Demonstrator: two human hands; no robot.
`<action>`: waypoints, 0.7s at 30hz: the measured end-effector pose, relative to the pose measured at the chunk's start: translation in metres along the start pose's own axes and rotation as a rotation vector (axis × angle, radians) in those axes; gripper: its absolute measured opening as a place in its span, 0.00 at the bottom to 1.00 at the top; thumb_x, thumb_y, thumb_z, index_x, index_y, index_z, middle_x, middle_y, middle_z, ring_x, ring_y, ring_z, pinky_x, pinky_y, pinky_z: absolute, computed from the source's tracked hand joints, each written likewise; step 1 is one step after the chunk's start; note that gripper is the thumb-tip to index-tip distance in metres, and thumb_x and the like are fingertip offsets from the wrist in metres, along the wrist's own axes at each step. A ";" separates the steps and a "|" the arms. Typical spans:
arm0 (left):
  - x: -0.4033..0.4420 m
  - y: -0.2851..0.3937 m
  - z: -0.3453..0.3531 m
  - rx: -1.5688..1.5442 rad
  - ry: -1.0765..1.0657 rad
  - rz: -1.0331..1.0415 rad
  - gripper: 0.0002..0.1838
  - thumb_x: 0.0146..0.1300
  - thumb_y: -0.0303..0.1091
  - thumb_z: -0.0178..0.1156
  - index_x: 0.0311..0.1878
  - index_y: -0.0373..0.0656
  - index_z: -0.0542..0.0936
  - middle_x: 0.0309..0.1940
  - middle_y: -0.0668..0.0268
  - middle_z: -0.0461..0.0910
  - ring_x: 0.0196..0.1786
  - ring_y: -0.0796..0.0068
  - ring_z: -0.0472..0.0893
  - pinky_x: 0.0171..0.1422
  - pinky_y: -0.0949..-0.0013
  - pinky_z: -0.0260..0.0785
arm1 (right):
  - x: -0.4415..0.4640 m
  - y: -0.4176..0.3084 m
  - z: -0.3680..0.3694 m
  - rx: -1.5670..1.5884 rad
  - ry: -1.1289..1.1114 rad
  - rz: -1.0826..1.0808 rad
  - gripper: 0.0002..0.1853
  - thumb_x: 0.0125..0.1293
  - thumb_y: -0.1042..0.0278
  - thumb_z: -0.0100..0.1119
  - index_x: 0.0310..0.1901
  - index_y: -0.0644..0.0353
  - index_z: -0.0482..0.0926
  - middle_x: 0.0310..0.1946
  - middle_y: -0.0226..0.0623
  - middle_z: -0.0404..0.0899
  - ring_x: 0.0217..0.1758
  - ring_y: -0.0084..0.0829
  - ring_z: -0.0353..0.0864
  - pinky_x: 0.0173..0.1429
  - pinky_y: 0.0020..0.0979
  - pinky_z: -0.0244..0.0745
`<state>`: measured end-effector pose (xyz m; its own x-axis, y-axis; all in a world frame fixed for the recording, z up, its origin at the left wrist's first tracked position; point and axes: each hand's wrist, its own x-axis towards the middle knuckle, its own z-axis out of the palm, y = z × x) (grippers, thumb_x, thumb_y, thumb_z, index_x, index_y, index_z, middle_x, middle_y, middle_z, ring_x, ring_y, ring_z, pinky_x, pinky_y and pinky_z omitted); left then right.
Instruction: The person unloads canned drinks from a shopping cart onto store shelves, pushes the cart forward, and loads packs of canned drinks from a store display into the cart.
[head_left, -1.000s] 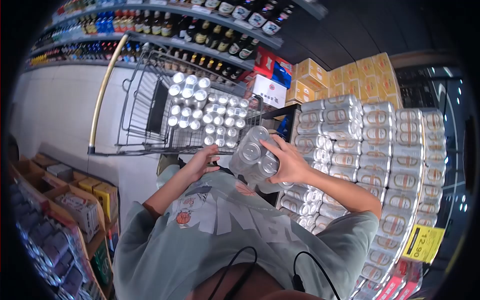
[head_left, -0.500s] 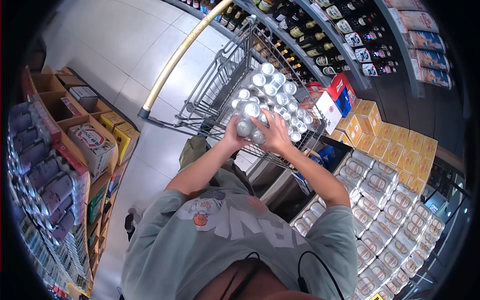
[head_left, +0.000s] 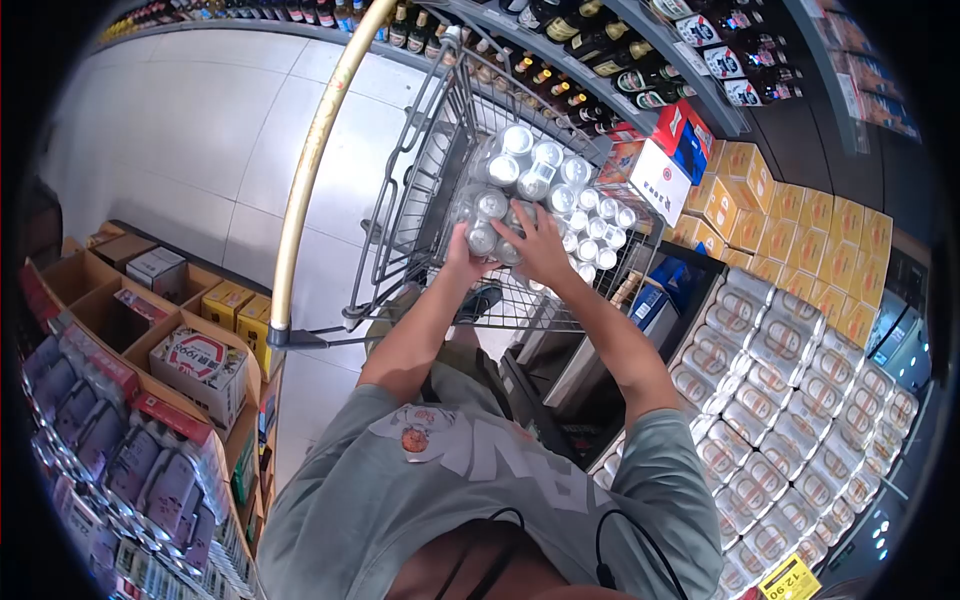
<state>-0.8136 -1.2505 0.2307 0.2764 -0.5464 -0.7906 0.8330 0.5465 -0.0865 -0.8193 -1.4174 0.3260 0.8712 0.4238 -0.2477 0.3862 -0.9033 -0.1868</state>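
Note:
Inside the wire shopping cart (head_left: 400,215), my two hands hold a shrink-wrapped pack of silver cans (head_left: 490,207) at its near end. My left hand (head_left: 466,255) grips its lower left side, the fingers partly hidden by the pack. Across its right side lies my right hand (head_left: 538,245), fingers bent over the can tops. Other packs of cans (head_left: 590,215) stand beside and beyond it in the cart. How far the held pack rests on the cart's bottom is hidden.
The cart's yellowish handle (head_left: 312,165) runs along the left. Bottle shelves (head_left: 600,50) stand behind the cart. Yellow cartons (head_left: 790,235) and a big stack of cans (head_left: 770,420) are at right. A display with boxes and cans (head_left: 200,365) is at lower left.
The held pack has moved left and up, from in front of the cart into it. My left hand, earlier apart from the pack, now grips it too. The view has turned.

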 end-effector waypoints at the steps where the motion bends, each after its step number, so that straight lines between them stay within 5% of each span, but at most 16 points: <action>1: 0.008 0.001 -0.005 0.015 -0.001 -0.007 0.32 0.64 0.59 0.42 0.65 0.53 0.72 0.64 0.63 0.73 0.67 0.54 0.70 0.73 0.34 0.52 | 0.000 0.001 0.003 -0.030 -0.047 0.025 0.55 0.36 0.64 0.80 0.71 0.29 0.64 0.74 0.43 0.55 0.68 0.61 0.60 0.68 0.55 0.62; 7: 0.018 0.011 -0.002 0.018 0.090 -0.102 0.30 0.68 0.60 0.38 0.64 0.54 0.73 0.61 0.62 0.74 0.62 0.56 0.73 0.70 0.32 0.59 | -0.002 0.002 0.002 0.040 -0.039 0.115 0.55 0.38 0.69 0.78 0.72 0.27 0.62 0.76 0.39 0.52 0.72 0.61 0.58 0.72 0.57 0.59; 13: 0.031 0.019 -0.008 0.083 0.056 -0.140 0.34 0.72 0.59 0.33 0.69 0.45 0.68 0.67 0.52 0.69 0.69 0.42 0.67 0.71 0.30 0.55 | -0.006 -0.003 0.021 -0.013 0.161 0.145 0.53 0.39 0.73 0.76 0.71 0.28 0.64 0.77 0.37 0.50 0.72 0.62 0.58 0.74 0.57 0.58; 17: 0.030 0.018 -0.008 0.099 0.095 -0.129 0.35 0.73 0.61 0.33 0.70 0.44 0.66 0.68 0.52 0.66 0.68 0.39 0.66 0.71 0.33 0.57 | -0.020 -0.031 0.034 0.090 0.207 0.309 0.44 0.48 0.77 0.65 0.70 0.38 0.67 0.73 0.44 0.57 0.72 0.62 0.57 0.74 0.56 0.57; 18: 0.032 0.019 -0.012 0.145 0.088 -0.110 0.35 0.73 0.62 0.33 0.70 0.44 0.66 0.66 0.52 0.67 0.66 0.41 0.68 0.71 0.35 0.59 | -0.026 -0.043 0.031 0.231 0.325 0.324 0.39 0.50 0.77 0.60 0.69 0.48 0.68 0.71 0.49 0.61 0.73 0.60 0.57 0.74 0.54 0.58; 21: 0.028 0.018 -0.021 0.112 0.091 -0.107 0.35 0.72 0.63 0.35 0.66 0.43 0.67 0.61 0.50 0.68 0.59 0.50 0.71 0.67 0.40 0.66 | -0.056 -0.088 0.018 0.444 0.400 0.458 0.35 0.49 0.76 0.61 0.65 0.55 0.71 0.68 0.54 0.62 0.73 0.57 0.57 0.74 0.52 0.56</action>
<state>-0.8006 -1.2425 0.1938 0.1429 -0.5350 -0.8327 0.9048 0.4117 -0.1092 -0.9074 -1.3603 0.3395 0.9916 -0.1212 -0.0441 -0.1259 -0.8353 -0.5352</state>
